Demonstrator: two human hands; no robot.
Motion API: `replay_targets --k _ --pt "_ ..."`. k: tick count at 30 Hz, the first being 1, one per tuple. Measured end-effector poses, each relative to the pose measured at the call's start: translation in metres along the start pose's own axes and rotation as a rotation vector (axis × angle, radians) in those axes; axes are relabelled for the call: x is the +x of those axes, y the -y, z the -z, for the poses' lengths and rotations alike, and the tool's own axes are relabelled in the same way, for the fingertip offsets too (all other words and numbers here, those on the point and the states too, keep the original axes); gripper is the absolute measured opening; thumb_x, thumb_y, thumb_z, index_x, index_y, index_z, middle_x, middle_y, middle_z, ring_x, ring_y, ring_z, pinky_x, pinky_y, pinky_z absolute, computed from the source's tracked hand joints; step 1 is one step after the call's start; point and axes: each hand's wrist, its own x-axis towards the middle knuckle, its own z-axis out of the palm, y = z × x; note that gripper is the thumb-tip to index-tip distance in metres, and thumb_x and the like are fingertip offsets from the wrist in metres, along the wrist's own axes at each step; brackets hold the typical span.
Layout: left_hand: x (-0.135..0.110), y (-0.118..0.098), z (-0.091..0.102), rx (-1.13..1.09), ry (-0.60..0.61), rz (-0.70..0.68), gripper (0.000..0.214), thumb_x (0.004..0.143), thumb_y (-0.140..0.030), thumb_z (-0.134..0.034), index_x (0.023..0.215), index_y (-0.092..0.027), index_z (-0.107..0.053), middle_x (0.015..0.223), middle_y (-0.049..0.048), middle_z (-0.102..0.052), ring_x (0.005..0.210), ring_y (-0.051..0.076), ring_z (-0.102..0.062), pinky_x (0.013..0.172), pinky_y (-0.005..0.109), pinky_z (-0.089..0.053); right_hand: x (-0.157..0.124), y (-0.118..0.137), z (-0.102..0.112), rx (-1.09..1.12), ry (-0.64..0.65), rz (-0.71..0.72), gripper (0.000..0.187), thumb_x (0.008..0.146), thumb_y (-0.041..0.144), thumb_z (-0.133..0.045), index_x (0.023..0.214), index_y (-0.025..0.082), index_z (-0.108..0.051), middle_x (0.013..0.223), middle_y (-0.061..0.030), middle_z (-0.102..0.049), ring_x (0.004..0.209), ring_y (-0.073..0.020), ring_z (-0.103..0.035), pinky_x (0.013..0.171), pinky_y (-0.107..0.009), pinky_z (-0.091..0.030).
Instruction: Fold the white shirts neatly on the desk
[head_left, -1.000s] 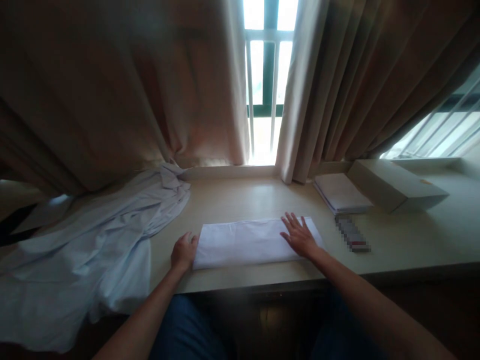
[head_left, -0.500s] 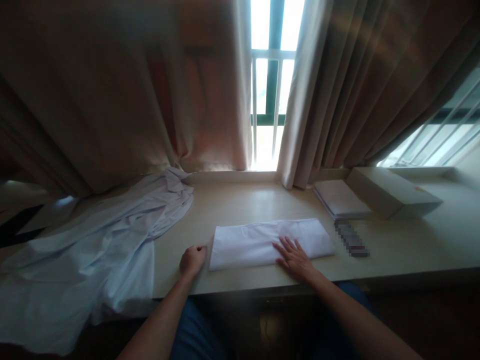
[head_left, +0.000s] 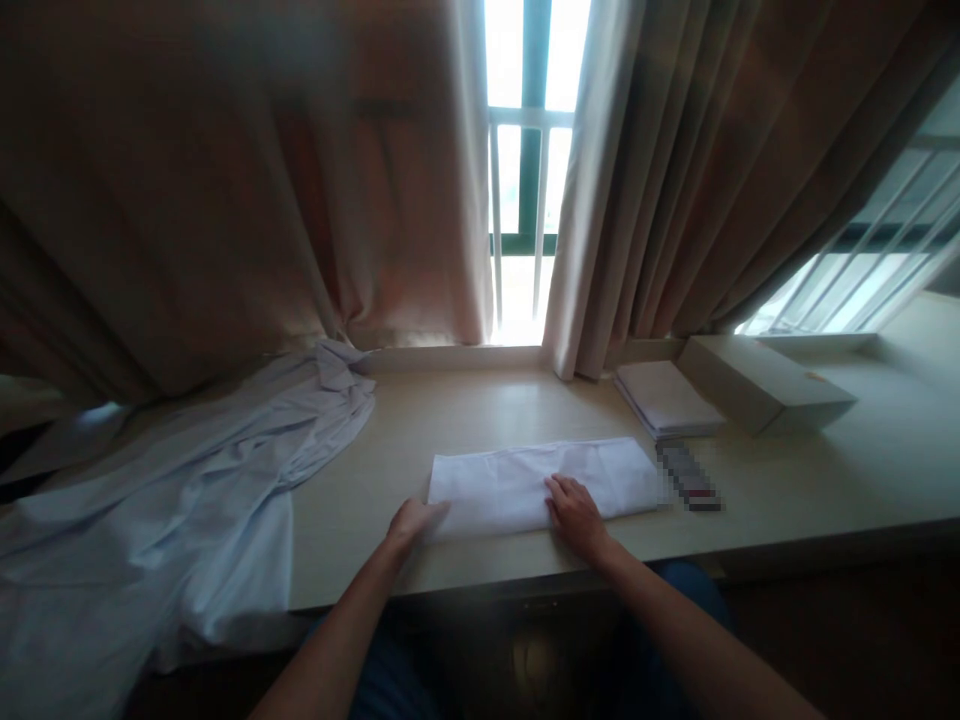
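A white cloth, folded into a long flat rectangle, lies near the front edge of the table. At its left end my left hand has the edge between thumb and fingers, the thumb on top and the fingers hidden. My right hand rests on top of the cloth, right of its middle, palm down with the fingers together and slightly bent. It grips nothing that I can see.
Loose, crumpled white fabric covers the table's left side and hangs over the front edge. At the right are a folded white stack, a pixelated dark object and a pale box. Curtains hang behind.
My left hand, a fist beside the cloth before, has moved right onto its left edge and taken hold. The spread fingers of my right hand have drawn together and bent a little.
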Motion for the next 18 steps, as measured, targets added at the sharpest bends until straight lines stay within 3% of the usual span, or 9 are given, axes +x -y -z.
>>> replay_targets --k 3,9,14,18 --pt "-0.007 -0.006 0.003 -0.079 0.039 0.041 0.026 0.063 -0.033 -0.072 0.077 -0.011 -0.068 0.063 0.0067 -0.066 0.07 0.025 -0.066 0.056 0.026 -0.045 0.016 0.015 -0.005 0.197 -0.066 -0.088 0.044 0.088 0.013 -0.037 0.13 0.014 -0.053 0.125 -0.0129 -0.057 0.118 -0.0211 -0.049 0.104 -0.035 -0.035" --pt "-0.011 -0.013 0.008 -0.258 0.117 0.095 0.023 0.062 -0.026 -0.073 0.078 -0.01 -0.068 0.066 0.0078 -0.069 0.067 0.022 -0.067 0.052 0.024 -0.047 0.045 0.024 -0.015 0.549 0.033 -0.533 0.049 0.075 0.008 -0.044 0.123 0.007 -0.058 0.123 -0.0166 -0.058 0.117 -0.0247 -0.05 0.105 -0.034 -0.033" --pt "-0.009 -0.016 0.005 -0.408 0.224 0.11 0.023 0.068 -0.028 -0.07 0.083 -0.011 -0.068 0.082 0.0115 -0.073 0.072 0.022 -0.069 0.06 0.028 -0.053 0.054 0.012 -0.013 0.698 0.062 -0.657 0.042 0.065 0.008 -0.052 0.103 0.019 -0.067 0.104 -0.0075 -0.067 0.104 -0.0245 -0.058 0.093 -0.032 -0.042" --pt "-0.009 -0.012 0.006 -0.507 0.292 0.088 0.027 0.068 -0.028 -0.069 0.09 -0.011 -0.068 0.089 0.0113 -0.073 0.075 0.022 -0.069 0.064 0.029 -0.054 0.056 0.01 -0.007 0.913 0.067 -0.769 0.033 0.061 0.012 -0.057 0.091 0.017 -0.066 0.091 -0.0063 -0.067 0.086 -0.0228 -0.063 0.074 -0.029 -0.05"
